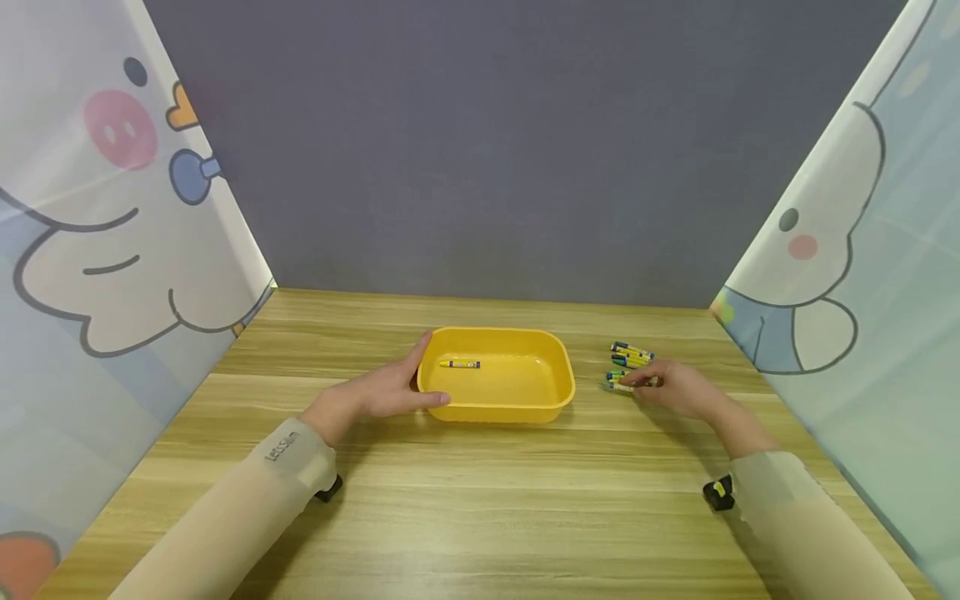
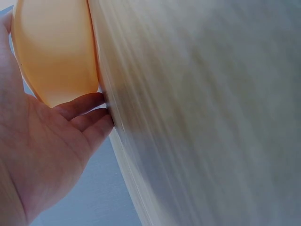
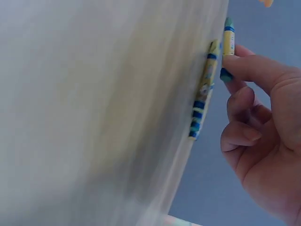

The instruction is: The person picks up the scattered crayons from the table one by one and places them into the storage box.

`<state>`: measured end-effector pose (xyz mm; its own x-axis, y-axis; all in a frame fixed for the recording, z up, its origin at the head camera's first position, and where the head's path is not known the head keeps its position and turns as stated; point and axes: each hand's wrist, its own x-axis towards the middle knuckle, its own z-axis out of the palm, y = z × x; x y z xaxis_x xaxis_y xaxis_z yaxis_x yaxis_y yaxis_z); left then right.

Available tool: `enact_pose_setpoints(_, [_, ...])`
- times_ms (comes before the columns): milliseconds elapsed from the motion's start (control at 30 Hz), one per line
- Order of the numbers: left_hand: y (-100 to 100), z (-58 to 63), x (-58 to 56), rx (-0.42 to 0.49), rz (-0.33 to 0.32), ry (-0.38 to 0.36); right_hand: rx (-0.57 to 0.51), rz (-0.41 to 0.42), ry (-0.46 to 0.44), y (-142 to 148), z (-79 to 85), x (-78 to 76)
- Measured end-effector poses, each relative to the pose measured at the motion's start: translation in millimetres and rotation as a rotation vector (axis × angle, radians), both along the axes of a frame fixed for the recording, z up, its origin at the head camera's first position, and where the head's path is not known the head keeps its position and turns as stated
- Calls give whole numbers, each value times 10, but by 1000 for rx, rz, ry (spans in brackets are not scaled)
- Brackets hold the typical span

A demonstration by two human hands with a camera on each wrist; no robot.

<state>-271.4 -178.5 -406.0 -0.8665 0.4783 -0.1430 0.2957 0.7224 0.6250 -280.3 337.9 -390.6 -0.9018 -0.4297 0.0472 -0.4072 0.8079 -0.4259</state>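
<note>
A yellow plastic tub (image 1: 495, 413) stands on the table, with one yellow crayon (image 1: 460, 364) lying inside. My left hand (image 1: 386, 390) holds the tub's left end, its thumb over the near rim. In the left wrist view, several fingertips (image 2: 96, 100) touch the outer wall low down by the tabletop. To the right of the tub, my right hand (image 1: 671, 388) pinches a green-tipped crayon (image 3: 228, 42) between thumb and index finger, the other fingers curled in. Several more crayons (image 1: 632, 350) lie beside and beyond that hand, some partly hidden by it.
The wood-grain table (image 1: 480, 517) ends at a dark grey panel (image 1: 480, 150) at the back. Printed cartoon curtains (image 1: 892, 350) hang along both sides. A small black device (image 1: 718, 493) shows by the right sleeve.
</note>
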Motion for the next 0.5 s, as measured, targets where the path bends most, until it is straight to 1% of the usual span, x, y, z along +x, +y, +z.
enact_pose_setpoints(100, [-1, 6, 1, -6, 0, -3, -54, -18, -5, -65, 40, -18])
enact_pose_setpoints(200, [-6, 8, 8, 0, 2, -13, -92, -37, -3, -179, 120, -28])
enact_pose_setpoints(367, [-2, 16, 14, 7, 0, -13, -136, -37, 23, -419, 256, -49])
enact_pose_setpoints(500, [4, 20, 19, -1, 0, -8, -180, -33, 6, -650, 332, -75])
